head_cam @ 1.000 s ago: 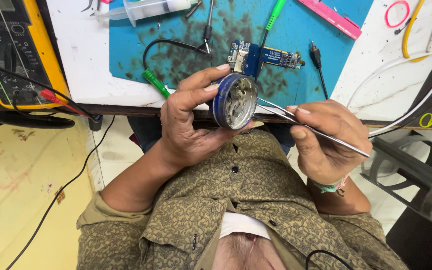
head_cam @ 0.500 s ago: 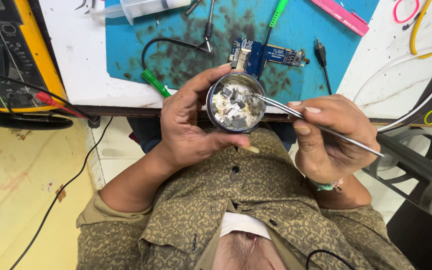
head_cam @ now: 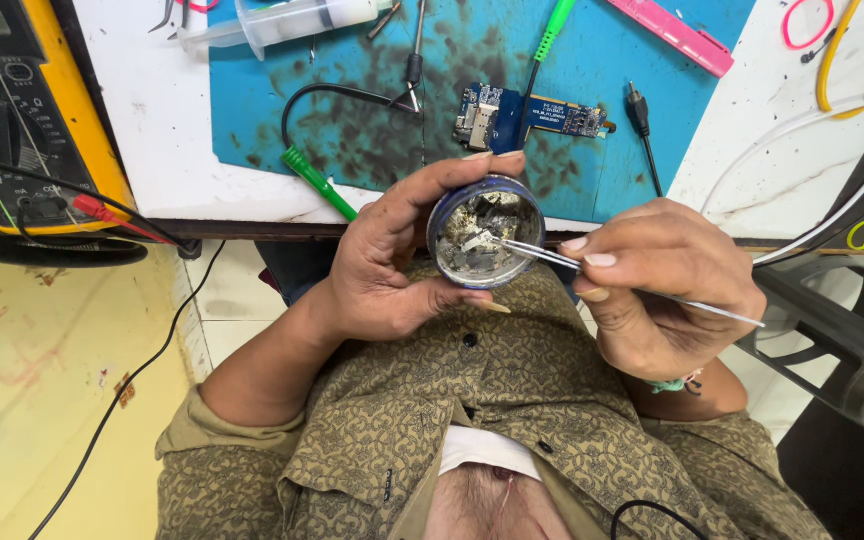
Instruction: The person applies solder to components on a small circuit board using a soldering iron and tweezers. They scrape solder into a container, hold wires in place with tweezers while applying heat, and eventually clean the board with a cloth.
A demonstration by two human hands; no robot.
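Note:
My left hand [head_cam: 387,262] holds a small round blue tin [head_cam: 485,232] between thumb and fingers, its open top turned toward the camera, with grey, crusty paste and bits inside. In my right hand [head_cam: 660,290] I pinch thin metal tweezers [head_cam: 552,256], whose tips reach into the tin's contents. Both hands hover over my lap, just in front of the workbench edge. On the blue mat [head_cam: 372,90] beyond the tin lies a small blue circuit board [head_cam: 522,115].
A yellow multimeter [head_cam: 12,120] with red and black leads sits at the left. A syringe [head_cam: 282,22], a green-handled tool [head_cam: 317,182], a pink strip [head_cam: 672,35], cables and a black plug [head_cam: 637,105] lie on the bench. A grey chair arm [head_cam: 842,350] is at my right.
The tin has turned from edge-on to face the camera. The tweezers' tips have gone from beside it into its contents.

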